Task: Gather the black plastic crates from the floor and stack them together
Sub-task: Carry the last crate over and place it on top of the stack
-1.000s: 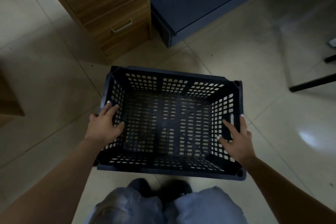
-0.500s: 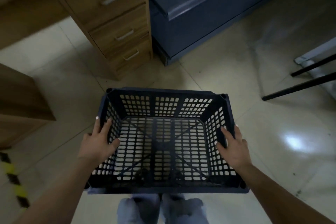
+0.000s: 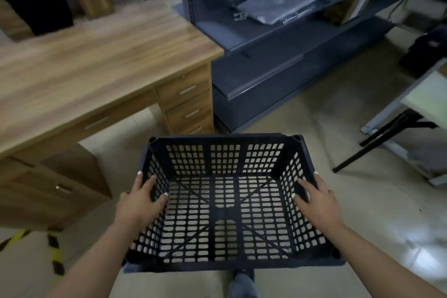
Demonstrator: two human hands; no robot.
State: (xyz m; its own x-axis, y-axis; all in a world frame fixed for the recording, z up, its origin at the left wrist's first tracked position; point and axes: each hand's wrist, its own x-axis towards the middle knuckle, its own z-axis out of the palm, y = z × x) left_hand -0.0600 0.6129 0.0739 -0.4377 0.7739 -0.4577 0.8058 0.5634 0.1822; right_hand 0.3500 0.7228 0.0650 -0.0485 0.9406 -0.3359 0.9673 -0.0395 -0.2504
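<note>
A black plastic crate (image 3: pixel 225 161) with perforated walls and floor is held level in front of me, above the tiled floor. It is empty and its open top faces up. My left hand (image 3: pixel 139 201) grips the crate's left wall, thumb inside and fingers over the rim. On the opposite wall my right hand (image 3: pixel 318 199) holds the rim the same way. No other crate shows in this view.
A wooden desk (image 3: pixel 96 55) with drawers stands at the left, a lower wooden cabinet (image 3: pixel 48 191) beneath it. Grey metal shelving (image 3: pixel 278 38) is straight ahead. A white table with black legs (image 3: pixel 387 133) is at the right. Yellow-black tape (image 3: pixel 54 251) marks the floor at lower left.
The crate has come up off the floor in both hands. My view has risen, bringing the desk top and the shelving into sight.
</note>
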